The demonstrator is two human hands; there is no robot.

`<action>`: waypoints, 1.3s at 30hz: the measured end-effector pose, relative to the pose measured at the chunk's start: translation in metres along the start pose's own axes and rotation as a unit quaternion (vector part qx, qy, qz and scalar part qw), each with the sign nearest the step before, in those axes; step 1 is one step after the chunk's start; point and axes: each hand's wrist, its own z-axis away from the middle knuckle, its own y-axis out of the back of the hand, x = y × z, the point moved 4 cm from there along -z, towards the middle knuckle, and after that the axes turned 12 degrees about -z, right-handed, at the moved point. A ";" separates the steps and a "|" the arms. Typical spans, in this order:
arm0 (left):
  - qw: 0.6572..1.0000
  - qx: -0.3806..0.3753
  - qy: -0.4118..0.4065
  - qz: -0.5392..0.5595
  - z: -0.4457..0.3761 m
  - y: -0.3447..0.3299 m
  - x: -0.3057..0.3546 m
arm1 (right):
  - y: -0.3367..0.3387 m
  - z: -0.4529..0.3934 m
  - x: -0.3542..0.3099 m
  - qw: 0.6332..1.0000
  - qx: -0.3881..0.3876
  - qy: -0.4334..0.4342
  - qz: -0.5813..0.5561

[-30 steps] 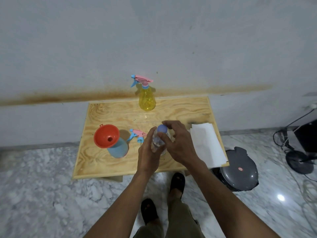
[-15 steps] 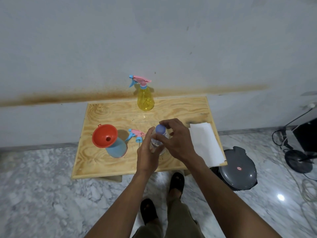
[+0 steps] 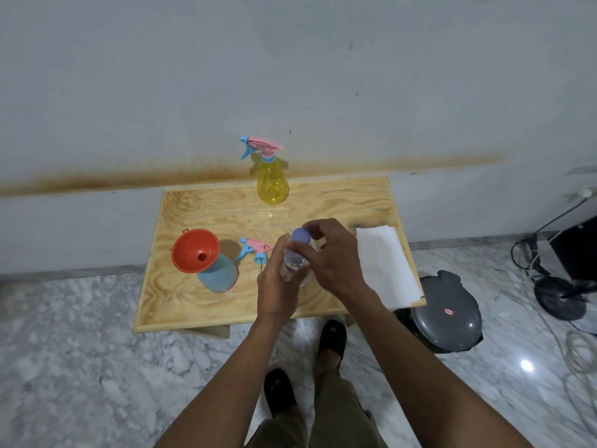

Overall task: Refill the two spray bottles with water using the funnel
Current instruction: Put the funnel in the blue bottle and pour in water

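While my left hand point(image 3: 277, 286) grips the water bottle point(image 3: 294, 261), my right hand point(image 3: 332, 257) pinches its cap point(image 3: 301, 236).
The funnel point(image 3: 195, 250) already sits in the blue spray bottle point(image 3: 218, 274), its sprayer top point(image 3: 255, 248) lying beside it on the tabletop point(image 3: 323, 202). The yellow spray bottle point(image 3: 272, 184) (standing at the back) keeps its top on, so I judge both refills remain.

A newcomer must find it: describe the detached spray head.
On the wooden table, between the blue bottle carrying the orange funnel and the left hand, lies the spray head. Unlike the one on the yellow bottle, it is unscrewed.
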 end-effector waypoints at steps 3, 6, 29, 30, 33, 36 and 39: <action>1.000 0.005 0.007 0.009 0.001 0.000 0.000 | -0.001 0.002 -0.002 0.999 -0.035 0.018 0.003; 1.000 0.006 0.011 0.003 0.002 0.001 0.000 | 0.001 0.001 -0.004 0.996 -0.082 0.022 0.003; 1.000 -0.004 0.005 0.003 -0.001 0.000 -0.002 | 0.038 -0.015 0.046 0.991 0.098 -0.082 -0.032; 1.000 -0.001 0.003 0.003 0.000 0.000 -0.002 | 0.037 -0.012 0.066 0.990 0.077 -0.115 0.007; 1.000 0.007 -0.003 0.018 0.001 -0.001 -0.002 | 0.023 0.003 0.112 0.976 -0.020 -0.179 0.120; 1.000 0.012 -0.004 0.020 0.003 0.000 -0.001 | 0.010 0.017 0.134 0.954 -0.090 -0.191 0.214; 1.000 0.019 -0.004 -0.001 0.003 0.001 -0.002 | -0.001 0.023 0.146 0.937 -0.120 -0.177 0.276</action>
